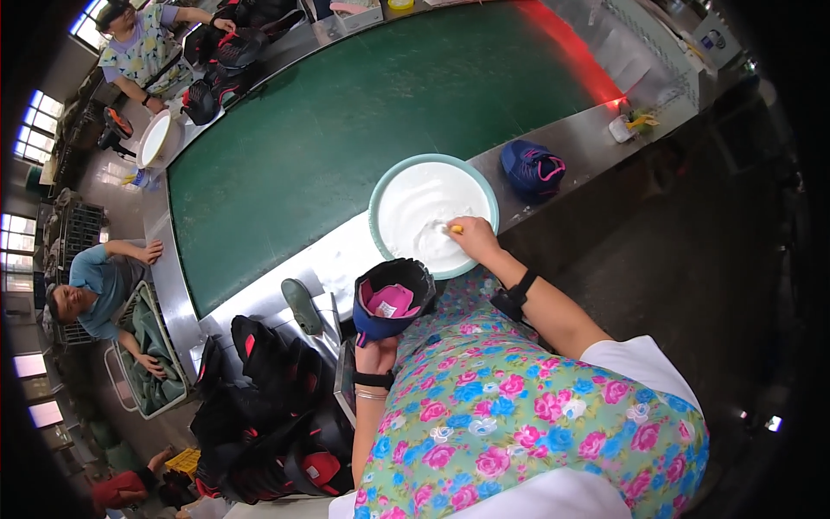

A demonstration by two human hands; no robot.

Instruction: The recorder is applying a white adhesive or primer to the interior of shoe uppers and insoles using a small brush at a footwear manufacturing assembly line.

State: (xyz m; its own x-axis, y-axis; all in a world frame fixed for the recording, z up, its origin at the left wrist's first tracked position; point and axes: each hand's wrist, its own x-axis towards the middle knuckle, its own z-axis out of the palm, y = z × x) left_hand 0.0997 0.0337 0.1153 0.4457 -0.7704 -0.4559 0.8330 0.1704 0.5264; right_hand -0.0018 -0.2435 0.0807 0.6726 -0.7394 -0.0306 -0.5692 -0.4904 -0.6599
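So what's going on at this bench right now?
A person in a floral apron is working on shoe parts beside a green conveyor belt. Their left hand holds up a dark blue shoe upper with a pink lining. Their right hand dips a small yellow-handled tool into a round basin of white paste. A finished blue shoe sits on the metal ledge nearby, and a pile of black and red uppers lies at their left.

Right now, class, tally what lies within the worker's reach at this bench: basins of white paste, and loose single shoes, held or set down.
Basin of white paste: 1
Loose shoes: 2, the shoe in the left hand and the blue shoe on the bench
Total: 3
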